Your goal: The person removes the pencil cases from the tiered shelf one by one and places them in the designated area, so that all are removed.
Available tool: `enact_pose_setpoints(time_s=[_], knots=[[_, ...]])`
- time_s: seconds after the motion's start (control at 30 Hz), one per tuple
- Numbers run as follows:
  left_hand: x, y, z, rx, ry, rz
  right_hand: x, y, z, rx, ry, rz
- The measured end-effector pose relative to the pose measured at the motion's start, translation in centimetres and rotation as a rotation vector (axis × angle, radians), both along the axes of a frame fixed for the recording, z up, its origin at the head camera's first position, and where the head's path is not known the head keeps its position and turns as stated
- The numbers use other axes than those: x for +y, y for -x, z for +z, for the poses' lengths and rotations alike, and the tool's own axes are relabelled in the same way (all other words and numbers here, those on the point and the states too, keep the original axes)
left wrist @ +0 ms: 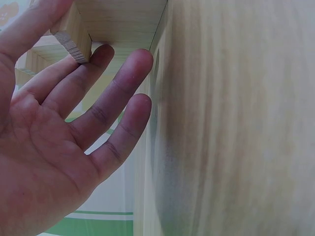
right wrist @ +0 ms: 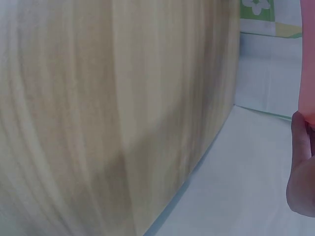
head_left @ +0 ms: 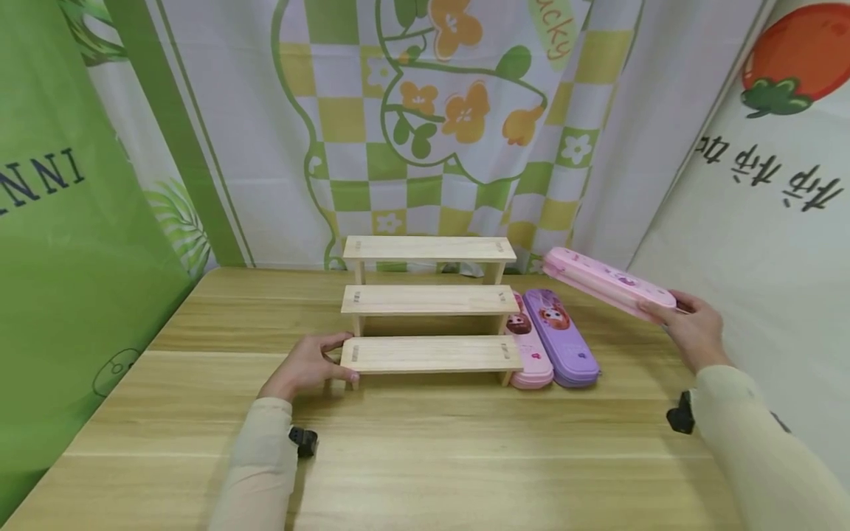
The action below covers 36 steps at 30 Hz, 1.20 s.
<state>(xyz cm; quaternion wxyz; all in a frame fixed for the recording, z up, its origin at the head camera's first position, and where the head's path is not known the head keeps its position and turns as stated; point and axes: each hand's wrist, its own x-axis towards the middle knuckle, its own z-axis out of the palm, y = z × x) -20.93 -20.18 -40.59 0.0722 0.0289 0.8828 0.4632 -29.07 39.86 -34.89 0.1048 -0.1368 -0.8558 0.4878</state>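
A three-tier wooden display stand (head_left: pixel 432 354) stands on the table. My left hand (head_left: pixel 308 367) grips the left end of its lowest step, thumb at the front and fingertips at the back edge. In the left wrist view the other fingers of that hand (left wrist: pixel 74 123) spread beneath the board. My right hand (head_left: pixel 693 328) holds a pink pencil case (head_left: pixel 607 282) by its near end, raised above the table and tilted. A purple pencil case (head_left: pixel 564 343) and another pink pencil case (head_left: pixel 533 358) lie side by side at the stand's right, the latter partly hidden by it.
The wood-grain table (head_left: pixel 438 457) reaches a patterned curtain (head_left: pixel 412 199) at the back. Green cloth (head_left: pixel 80 258) hangs at the left and a white printed cloth (head_left: pixel 764 258) at the right.
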Motion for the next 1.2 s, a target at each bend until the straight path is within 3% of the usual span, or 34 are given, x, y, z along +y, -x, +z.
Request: enact_pose_setpoints(time_s=[0.2,0.53,1.2], knots=[[0.1,0.1,-0.2,-0.006,-0.010,0.003,0.8,-0.6,-0.8,-0.048,-0.033,-0.020],[0.2,0.0,-0.4,0.000,-0.006,0.003,1.6,-1.4,-2.3,-0.168,-0.072,-0.121],[0.0,0.1,-0.2,-0.002,-0.003,0.012,1.2,-2.3,-3.9,-0.218,-0.099,-0.152]])
